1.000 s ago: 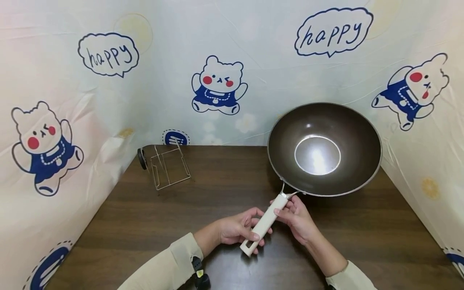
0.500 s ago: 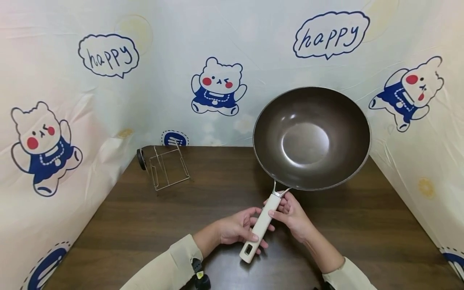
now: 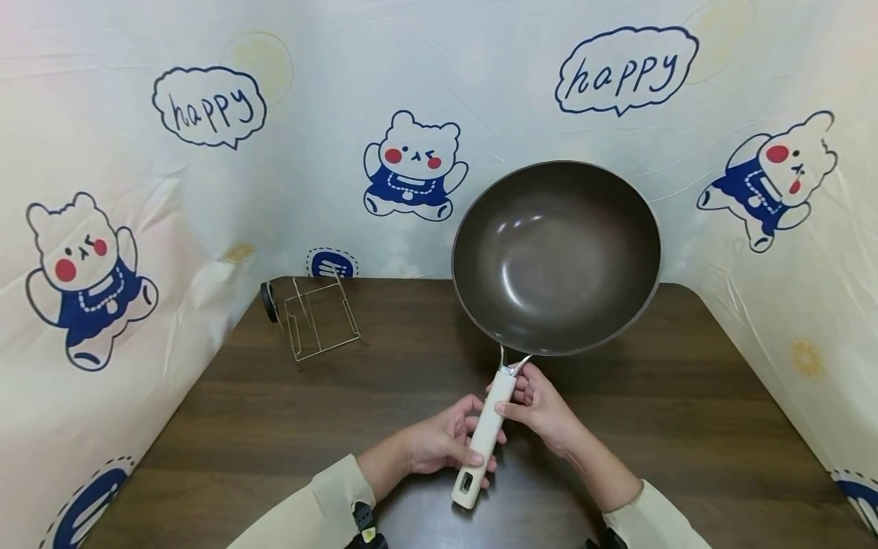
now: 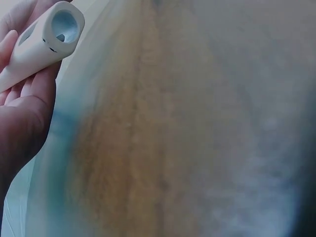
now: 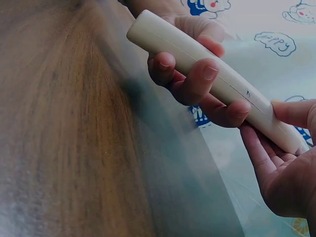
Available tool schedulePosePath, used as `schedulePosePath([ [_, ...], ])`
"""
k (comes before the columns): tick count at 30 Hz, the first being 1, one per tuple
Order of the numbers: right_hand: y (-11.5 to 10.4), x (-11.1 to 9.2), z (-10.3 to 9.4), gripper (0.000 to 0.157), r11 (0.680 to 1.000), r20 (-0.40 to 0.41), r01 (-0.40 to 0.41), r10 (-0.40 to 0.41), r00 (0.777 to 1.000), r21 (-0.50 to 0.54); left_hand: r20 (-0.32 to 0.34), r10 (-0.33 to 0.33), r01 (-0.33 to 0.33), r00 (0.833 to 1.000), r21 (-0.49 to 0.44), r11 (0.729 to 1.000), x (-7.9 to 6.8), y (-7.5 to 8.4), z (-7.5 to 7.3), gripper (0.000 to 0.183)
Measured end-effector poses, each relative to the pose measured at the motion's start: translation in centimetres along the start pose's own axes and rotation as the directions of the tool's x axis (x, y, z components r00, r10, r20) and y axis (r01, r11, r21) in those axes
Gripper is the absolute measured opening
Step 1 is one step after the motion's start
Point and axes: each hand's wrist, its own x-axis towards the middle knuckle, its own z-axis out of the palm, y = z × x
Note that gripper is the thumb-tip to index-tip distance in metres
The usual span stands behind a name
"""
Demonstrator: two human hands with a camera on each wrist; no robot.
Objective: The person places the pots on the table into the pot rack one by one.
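A deep brown wok (image 3: 559, 259) is held up over the right half of the table, its inside tilted toward me. Its cream handle (image 3: 485, 435) slants down toward the front. My left hand (image 3: 442, 442) grips the lower part of the handle, thumb on top and fingers underneath. Higher up, close to the metal fork of the handle, my right hand (image 3: 545, 415) pinches it between thumb and fingers. In the right wrist view both hands show round the handle (image 5: 197, 64) from below. The handle's hollow end (image 4: 64, 27) faces the left wrist camera.
A wire rack (image 3: 318, 316) with a black round part (image 3: 269, 302) stands at the back left of the brown wooden table (image 3: 274, 427). Cloth printed with cartoon bears (image 3: 414, 168) hangs behind the table and along both sides.
The wok has moved left and slightly up, and its inside has tipped further toward me. Its handle has turned more upright, with both hands still on it; the rack has stayed put.
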Motion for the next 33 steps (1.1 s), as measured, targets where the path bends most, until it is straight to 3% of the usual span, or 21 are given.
schedulePosePath([
  [8, -0.3, 0.7, 0.8, 0.051, 0.998, 0.019, -0.034, 0.035, 0.999, -0.047, -0.012, 0.079, -0.079, 0.997, -0.03, 0.996, -0.7, -0.7, 0.2, 0.059],
  [14, -1.0, 1.4, 1.7, 0.052, 0.998, 0.016, -0.042, 0.043, 0.999, -0.043, -0.075, 0.173, -0.17, 0.982, 0.047, 0.984, -1.0, -1.2, 0.2, 0.059],
  [22, -1.8, 2.5, 2.3, 0.052, 0.993, 0.052, -0.024, 0.031, 0.998, -0.119, -0.179, 0.224, -0.198, 0.958, 0.151, 0.968, -1.5, -0.9, 0.3, 0.063],
  [33, -2.4, 4.1, 3.0, 0.059, 0.982, 0.095, 0.003, 0.015, 0.995, -0.188, -0.198, 0.29, -0.264, 0.936, 0.151, 0.953, -1.8, -0.6, 0.5, 0.069],
])
